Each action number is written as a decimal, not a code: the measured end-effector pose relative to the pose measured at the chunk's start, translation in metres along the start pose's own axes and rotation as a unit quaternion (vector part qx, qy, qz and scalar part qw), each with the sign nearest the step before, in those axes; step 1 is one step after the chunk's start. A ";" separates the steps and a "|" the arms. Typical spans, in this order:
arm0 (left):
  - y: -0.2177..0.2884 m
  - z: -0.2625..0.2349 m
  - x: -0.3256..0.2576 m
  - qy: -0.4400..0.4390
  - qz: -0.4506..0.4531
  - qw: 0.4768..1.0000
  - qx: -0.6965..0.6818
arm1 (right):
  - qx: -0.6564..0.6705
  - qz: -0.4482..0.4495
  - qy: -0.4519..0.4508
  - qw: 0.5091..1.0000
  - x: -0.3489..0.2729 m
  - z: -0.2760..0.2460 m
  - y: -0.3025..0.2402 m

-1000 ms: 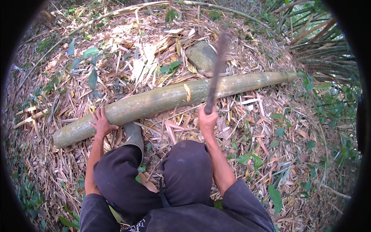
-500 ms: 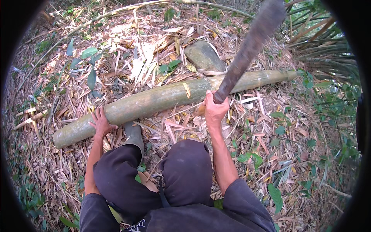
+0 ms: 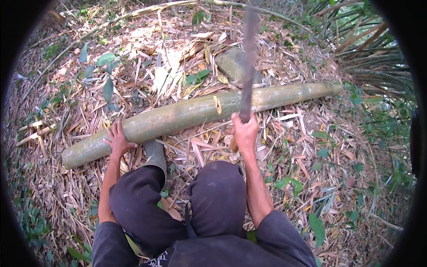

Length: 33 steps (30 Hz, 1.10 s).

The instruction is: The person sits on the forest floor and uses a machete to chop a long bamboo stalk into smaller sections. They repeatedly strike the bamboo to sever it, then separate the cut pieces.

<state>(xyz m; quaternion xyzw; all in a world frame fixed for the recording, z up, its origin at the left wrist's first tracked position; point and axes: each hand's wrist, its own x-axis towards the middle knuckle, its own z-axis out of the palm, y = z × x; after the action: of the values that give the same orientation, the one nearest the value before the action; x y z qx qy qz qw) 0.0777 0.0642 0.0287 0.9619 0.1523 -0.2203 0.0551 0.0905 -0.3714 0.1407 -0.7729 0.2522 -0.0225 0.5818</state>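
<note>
A thick green bamboo pole (image 3: 178, 116) lies across the ground in front of me, slanting up toward the right. My left hand (image 3: 118, 139) rests with spread fingers against its near side, toward the left end. In my right hand (image 3: 245, 133) is a machete (image 3: 249, 62), gripped by its wooden handle. The dark blade, smeared by motion, points up and away and crosses in front of the pole. A small pale notch (image 3: 218, 105) shows on the pole's upper face, left of the blade.
A grey rock (image 3: 233, 64) sits just beyond the pole. My rubber boot (image 3: 155, 155) is close to the pole's near side. A thin curved stem (image 3: 129, 15) arches along the far side. Dry leaf litter covers the ground, with green stalks (image 3: 373, 66) at the far right.
The machete has swung from leaning right to nearly straight ahead, its blade now edge-on. My right hand has turned and shifted slightly nearer. My left hand stays on the pole.
</note>
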 end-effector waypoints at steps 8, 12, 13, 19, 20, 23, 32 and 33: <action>0.009 0.004 -0.003 -0.009 0.010 1.000 -0.010 | -0.346 0.064 -0.094 0.931 -0.002 -0.009 0.152; -0.005 0.008 -0.013 -0.022 -0.006 1.000 0.000 | -0.226 0.167 -0.158 0.947 -0.009 0.004 0.135; -0.002 -0.001 0.000 -0.002 -0.007 1.000 -0.003 | -0.217 0.121 -0.139 0.959 0.003 0.009 0.111; 0.006 -0.003 0.000 -0.010 -0.006 1.000 0.000 | -0.039 -0.157 -0.018 0.987 0.015 0.017 -0.042; 0.006 -0.003 0.000 -0.010 -0.006 1.000 -0.003 | -0.014 -0.236 0.023 0.971 0.020 0.023 -0.047; 0.005 -0.004 0.000 -0.006 -0.005 1.000 -0.008 | -0.062 -0.159 0.031 0.985 0.015 0.026 -0.005; -0.003 -0.001 0.001 0.002 -0.001 1.000 -0.007 | -0.263 -0.016 -0.134 0.955 0.029 0.020 0.039; -0.002 0.000 0.000 0.005 0.000 1.000 -0.006 | -0.188 0.015 -0.124 0.974 0.022 0.021 0.009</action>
<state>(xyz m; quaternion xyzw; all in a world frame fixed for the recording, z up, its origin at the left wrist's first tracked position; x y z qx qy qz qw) 0.0767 0.0659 0.0288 0.9627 0.1540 -0.2142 0.0601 0.1131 -0.3635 0.1204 -0.8616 0.1890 0.1301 0.4527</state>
